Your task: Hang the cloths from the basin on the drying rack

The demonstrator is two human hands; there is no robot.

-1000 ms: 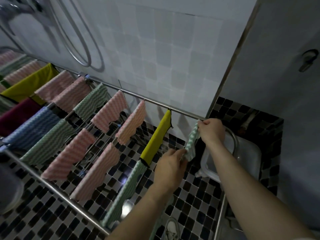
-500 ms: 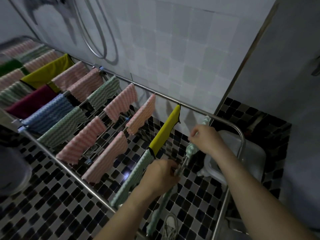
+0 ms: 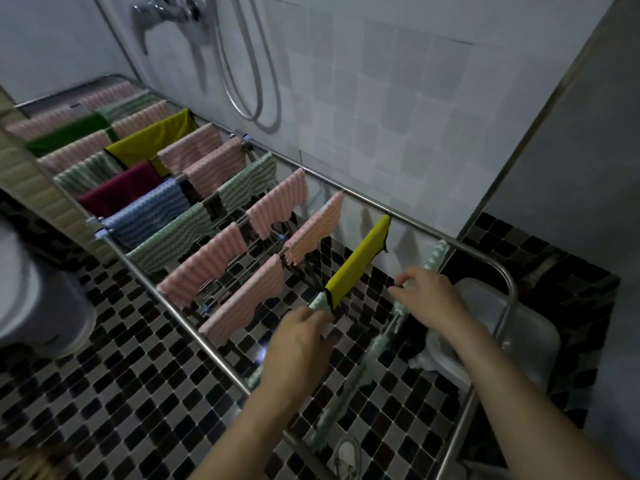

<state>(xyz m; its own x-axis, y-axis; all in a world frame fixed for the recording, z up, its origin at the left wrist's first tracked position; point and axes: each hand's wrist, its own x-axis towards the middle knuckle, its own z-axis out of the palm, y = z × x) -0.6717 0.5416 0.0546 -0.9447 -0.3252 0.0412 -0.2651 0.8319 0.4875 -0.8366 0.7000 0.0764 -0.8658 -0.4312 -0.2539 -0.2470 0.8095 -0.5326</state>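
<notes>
Chequered floor [image 3: 138,375] below; my mint cloth [image 3: 367,362], bunched before, now hangs along the 3 o'clock rod of the drying rack [image 3: 506,282]. Right grip [image 3: 429,303] pinches it; left grip [image 3: 298,344] I cannot tell.

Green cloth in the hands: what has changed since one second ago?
The green cloth, bunched between both hands before, now lies stretched along one rail of the drying rack. The left hand let it go and moved towards the yellow cloth; the right hand still pinches it. Other cloths stayed.
</notes>
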